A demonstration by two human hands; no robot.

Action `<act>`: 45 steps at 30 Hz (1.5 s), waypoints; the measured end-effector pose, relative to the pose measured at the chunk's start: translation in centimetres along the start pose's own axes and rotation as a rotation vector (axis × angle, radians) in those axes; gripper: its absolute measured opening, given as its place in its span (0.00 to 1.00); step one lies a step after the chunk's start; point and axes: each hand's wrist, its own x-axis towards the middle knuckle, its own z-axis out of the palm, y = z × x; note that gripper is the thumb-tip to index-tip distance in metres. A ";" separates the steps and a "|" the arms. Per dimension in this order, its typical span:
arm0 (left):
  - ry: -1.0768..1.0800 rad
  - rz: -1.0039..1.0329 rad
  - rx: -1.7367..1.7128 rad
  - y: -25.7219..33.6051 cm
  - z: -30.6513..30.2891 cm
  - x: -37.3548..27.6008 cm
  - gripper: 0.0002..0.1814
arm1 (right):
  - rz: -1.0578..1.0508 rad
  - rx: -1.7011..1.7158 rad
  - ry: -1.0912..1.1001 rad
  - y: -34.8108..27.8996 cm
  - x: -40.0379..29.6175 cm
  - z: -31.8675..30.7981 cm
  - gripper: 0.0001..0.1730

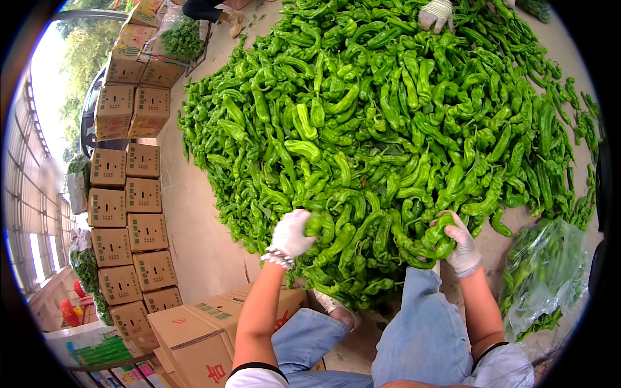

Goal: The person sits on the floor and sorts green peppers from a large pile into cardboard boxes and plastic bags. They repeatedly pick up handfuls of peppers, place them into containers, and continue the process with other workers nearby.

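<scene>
A large heap of long green peppers (359, 136) covers the floor before me. My left hand (292, 234), in a white glove with a beaded bracelet at the wrist, is at the near left edge of the heap. A blurred green pepper (314, 225) shows at its fingertips; whether the fingers grip it I cannot tell. My right hand (461, 245), gloved too, is shut on green peppers (444, 237) above my right knee, at the heap's near edge.
Stacked cardboard boxes (146, 194) line the left side. A large cardboard box (208, 320) stands beside my left leg. A clear plastic bag of peppers (543, 271) lies at the right. Across the heap, another person's gloved hand (436, 15) touches the peppers.
</scene>
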 end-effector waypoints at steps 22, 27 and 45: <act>-0.478 0.216 -1.442 26.8 -15.3 -10.5 0.19 | -0.374 -0.619 0.166 -10.7 -28.0 5.5 0.29; -0.885 0.513 -1.095 46.5 -11.6 -14.9 0.17 | -0.692 -0.678 0.679 -13.5 -43.1 -3.0 0.33; -0.331 0.819 0.482 52.8 7.8 -12.6 0.34 | -0.571 -1.295 1.315 -4.8 -38.8 -26.0 0.45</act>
